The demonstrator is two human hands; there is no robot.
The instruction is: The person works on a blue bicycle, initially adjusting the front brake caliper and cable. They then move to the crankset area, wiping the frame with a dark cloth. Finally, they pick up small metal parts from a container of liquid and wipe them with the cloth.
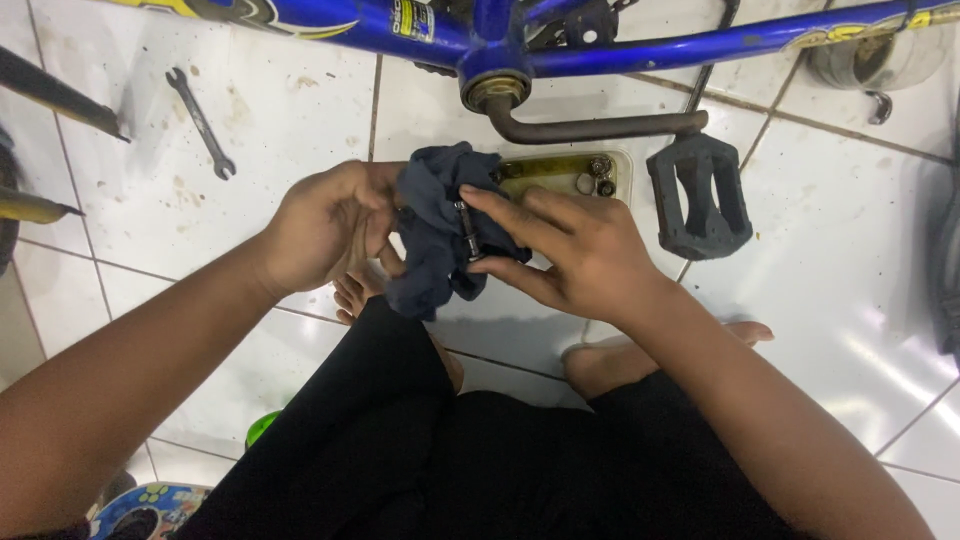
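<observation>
My left hand (325, 225) and my right hand (570, 250) meet in the middle of the view over a dark blue rag (435, 235). The left hand holds the rag from the left side. Thumb and fingers of the right hand pinch a small dark metal bolt-like part (466, 232) against the rag. Just behind the hands lies a shallow plastic tray (560, 172) with yellowish liquid and a few small metal parts (600, 175). Above it is a blue bicycle frame (640, 45) with its crank arm (590, 127) and black pedal (700, 200).
A small open-ended spanner (200, 122) lies on the white tiled floor (850, 300) at the upper left. My bare feet (600, 365) and dark trousers (450, 460) fill the bottom. A tyre edge shows at the left, another dark wheel at the right edge.
</observation>
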